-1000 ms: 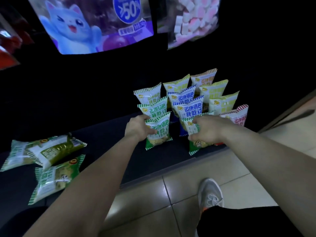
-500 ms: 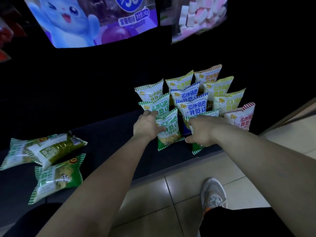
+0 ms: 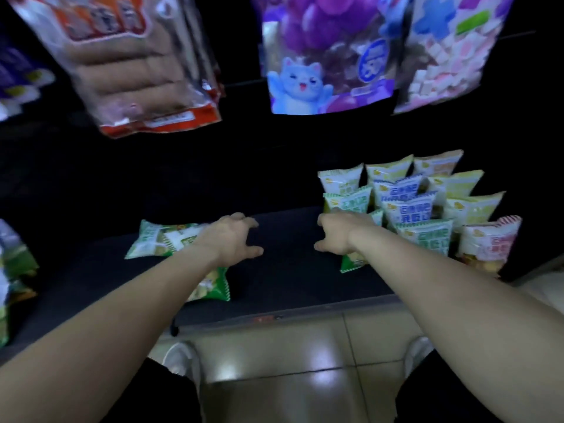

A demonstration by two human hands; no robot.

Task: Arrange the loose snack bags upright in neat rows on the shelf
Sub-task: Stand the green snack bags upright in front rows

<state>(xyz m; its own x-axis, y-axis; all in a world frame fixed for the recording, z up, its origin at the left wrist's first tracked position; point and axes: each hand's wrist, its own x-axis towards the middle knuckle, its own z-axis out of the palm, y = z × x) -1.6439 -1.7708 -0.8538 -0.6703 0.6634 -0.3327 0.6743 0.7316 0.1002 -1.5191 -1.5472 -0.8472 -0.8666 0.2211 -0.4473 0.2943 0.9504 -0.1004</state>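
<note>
- My left hand [image 3: 227, 239] hovers over the dark shelf [image 3: 290, 279], its fingers [image 3: 248, 222] apart and loosely bent, holding nothing.
- Just left of that hand, a flat green bag [image 3: 158, 239] lies on its side on the shelf. A second flat green bag [image 3: 213, 288] lies nearer, partly hidden under my left wrist.
- My right hand [image 3: 338, 235] is well apart from the left, with bare shelf between them. Its fingers [image 3: 326, 219] are spread and grip nothing.
- The front green bag [image 3: 351, 264] stands just behind my right wrist. I cannot tell whether my hand touches it.
- The upright snack bags [image 3: 421, 209] stand in rows at the right end of the shelf, from the near edge to the far back: green, blue and yellow ones, with a red-striped bag [image 3: 488, 239] at the near right corner.
- More bags [image 3: 12, 270] show blurred at the far left edge.
- Above the shelf hang a purple cat bag [image 3: 320, 71], a red-edged pack [image 3: 137, 71] and a marshmallow bag [image 3: 442, 56].
- The tiled floor [image 3: 274, 361] and my pale shoes [image 3: 180, 358] show below.
</note>
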